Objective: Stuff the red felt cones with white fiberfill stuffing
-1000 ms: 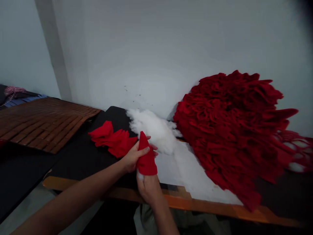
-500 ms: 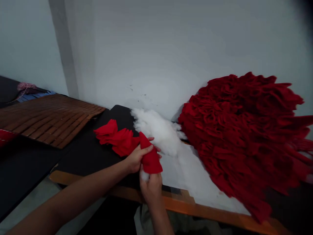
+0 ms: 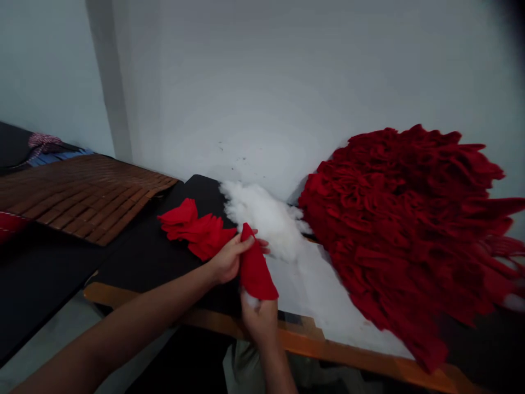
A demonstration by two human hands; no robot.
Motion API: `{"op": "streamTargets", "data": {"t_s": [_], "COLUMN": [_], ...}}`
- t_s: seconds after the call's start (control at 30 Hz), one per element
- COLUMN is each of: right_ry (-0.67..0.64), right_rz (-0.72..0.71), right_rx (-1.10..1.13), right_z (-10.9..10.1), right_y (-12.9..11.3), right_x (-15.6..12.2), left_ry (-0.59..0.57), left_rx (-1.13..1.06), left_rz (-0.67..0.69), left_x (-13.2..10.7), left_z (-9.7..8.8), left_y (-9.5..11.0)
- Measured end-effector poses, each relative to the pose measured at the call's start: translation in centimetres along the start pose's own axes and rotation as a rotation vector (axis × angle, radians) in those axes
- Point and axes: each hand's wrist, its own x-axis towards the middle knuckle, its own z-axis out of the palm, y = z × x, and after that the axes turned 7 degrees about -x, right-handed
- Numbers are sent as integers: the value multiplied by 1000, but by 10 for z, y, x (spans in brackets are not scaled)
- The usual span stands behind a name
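A red felt cone [image 3: 258,268] is between my hands, its point up and its wide end toward me. My left hand [image 3: 228,260] is closed round the pointed end, thumb on the near side and fingertips showing behind. At the wide end, my right hand [image 3: 262,323] grips a tuft of white stuffing [image 3: 251,300]; its fingertips are hidden by the felt. A loose heap of white fibre stuffing [image 3: 264,213] lies just beyond. Left of it, a row of flat red felt pieces [image 3: 199,230] rests on the black tabletop [image 3: 135,273].
A big pile of red felt pieces [image 3: 394,219] fills the right side, against the wall. Under the stuffing is a white sheet [image 3: 328,298]. Brown woven matting [image 3: 82,191] and red-and-white cord [image 3: 44,140] lie at left. A wooden edge [image 3: 303,345] runs along the front.
The cone has shifted slightly right and turned a little. My right hand, with the stuffing at the wide end, has moved right and down; my left hand has slid nearer the tip.
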Motion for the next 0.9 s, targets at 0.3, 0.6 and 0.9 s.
{"op": "streamTargets", "data": {"t_s": [0.3,0.6,0.9], "right_ry": [-113,-323,-154], "right_rz": [-21,-57,-53], "right_rx": [-20,-81,-108], "right_z": [4,-8,0], "right_y": [-13,-10,-1], "right_x": [-1,14,1], "left_ry": [57,-40,16], "left_rx": [-29,14,-5], "left_rz": [46,-40,-22], "left_x": [1,-5,-1], "left_z": [4,3,0], "left_y": [-1,-10,-11]}}
